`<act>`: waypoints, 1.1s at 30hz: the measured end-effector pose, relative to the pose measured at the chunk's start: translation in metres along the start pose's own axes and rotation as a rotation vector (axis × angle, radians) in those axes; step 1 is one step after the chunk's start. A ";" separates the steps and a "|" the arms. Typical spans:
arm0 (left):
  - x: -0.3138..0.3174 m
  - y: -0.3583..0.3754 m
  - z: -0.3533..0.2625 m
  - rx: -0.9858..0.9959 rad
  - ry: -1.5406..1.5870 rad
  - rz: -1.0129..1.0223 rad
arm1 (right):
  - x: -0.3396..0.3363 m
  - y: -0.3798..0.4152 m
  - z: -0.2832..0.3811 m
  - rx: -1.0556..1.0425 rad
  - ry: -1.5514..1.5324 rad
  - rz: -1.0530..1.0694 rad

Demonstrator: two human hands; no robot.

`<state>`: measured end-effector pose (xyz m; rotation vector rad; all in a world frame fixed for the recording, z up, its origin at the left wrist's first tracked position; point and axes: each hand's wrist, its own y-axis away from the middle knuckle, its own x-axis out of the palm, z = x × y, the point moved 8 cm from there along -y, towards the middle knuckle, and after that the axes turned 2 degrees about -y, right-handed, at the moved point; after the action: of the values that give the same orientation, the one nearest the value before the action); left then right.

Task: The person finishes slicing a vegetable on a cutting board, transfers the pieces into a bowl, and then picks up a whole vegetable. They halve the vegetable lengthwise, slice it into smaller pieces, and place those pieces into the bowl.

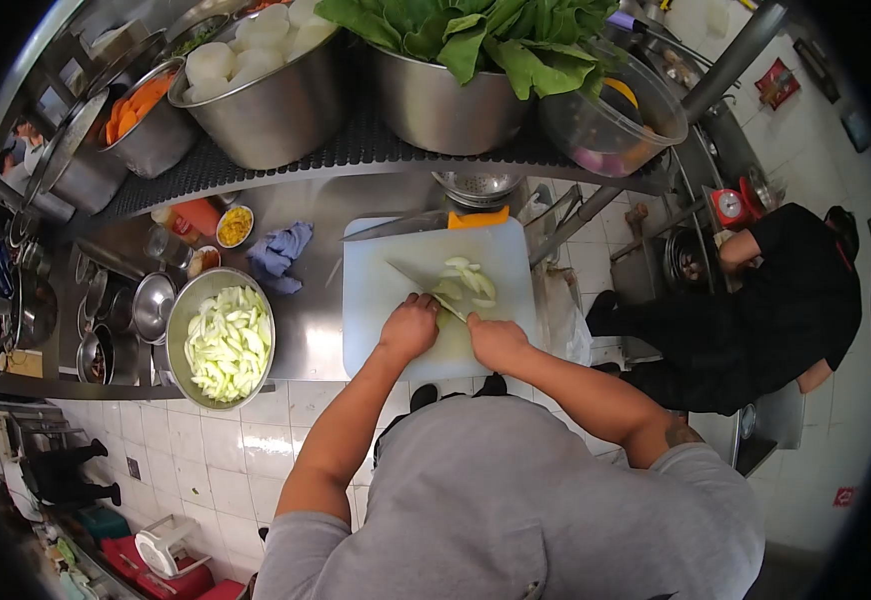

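Observation:
On a white cutting board [371, 335], my right hand [497, 342] grips a kitchen knife [424, 284] whose blade points up and left. My left hand [412, 323] is closed beside the blade, fingers curled on a pale green vegetable piece mostly hidden beneath them. Cut pale green vegetable slices [474, 280] lie past the blade. Along the board's far edge rests a second knife with an orange handle [479, 217]. Left of the board, a large metal bowl [174, 330] holds many similar cut pieces.
A crumpled blue cloth [281, 255] and a small bowl of yellow bits [236, 226] lie left of the board. Overhead, a shelf [376, 175] bears metal pots [266, 125] of vegetables and leafy greens [476, 40]. A person in black [756, 310] works at the right.

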<state>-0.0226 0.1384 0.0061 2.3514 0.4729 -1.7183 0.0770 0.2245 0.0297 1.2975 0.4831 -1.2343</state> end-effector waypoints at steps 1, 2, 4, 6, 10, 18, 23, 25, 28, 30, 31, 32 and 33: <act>0.003 0.001 0.001 -0.018 0.000 0.017 | 0.005 -0.005 -0.003 -0.007 -0.009 -0.026; 0.005 -0.001 0.005 -0.043 -0.002 0.029 | 0.007 -0.011 -0.007 -0.020 -0.013 -0.051; 0.003 0.001 0.005 -0.036 -0.012 0.032 | 0.004 -0.004 -0.001 -0.021 -0.006 -0.034; 0.003 0.002 0.004 -0.019 -0.028 0.031 | 0.006 -0.003 0.000 -0.017 0.002 -0.029; -0.001 0.007 0.003 -0.042 -0.018 0.057 | 0.004 0.000 0.007 -0.033 -0.006 -0.046; -0.002 0.008 0.001 -0.014 -0.042 0.108 | 0.002 0.004 0.013 -0.035 0.020 -0.029; -0.006 0.012 0.003 -0.004 -0.012 0.024 | -0.004 0.005 0.019 -0.042 0.006 -0.034; -0.004 0.011 0.002 -0.007 -0.004 0.016 | 0.011 -0.006 0.010 -0.042 -0.005 -0.064; -0.003 0.011 0.007 -0.027 0.004 0.055 | 0.006 -0.005 0.016 -0.051 -0.011 -0.070; -0.001 0.012 0.005 -0.029 0.004 0.093 | 0.007 -0.003 0.017 -0.047 -0.003 -0.058; -0.003 0.013 0.003 -0.025 0.009 0.049 | 0.014 -0.008 0.014 -0.039 -0.010 -0.067; -0.006 0.014 0.004 -0.027 0.014 0.003 | 0.020 -0.013 0.010 -0.036 -0.014 -0.076; -0.008 0.013 0.007 -0.030 0.014 0.002 | 0.014 -0.013 0.013 -0.039 -0.013 -0.074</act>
<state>-0.0259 0.1230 0.0108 2.3435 0.4946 -1.6826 0.0658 0.2094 0.0156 1.2473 0.5477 -1.2881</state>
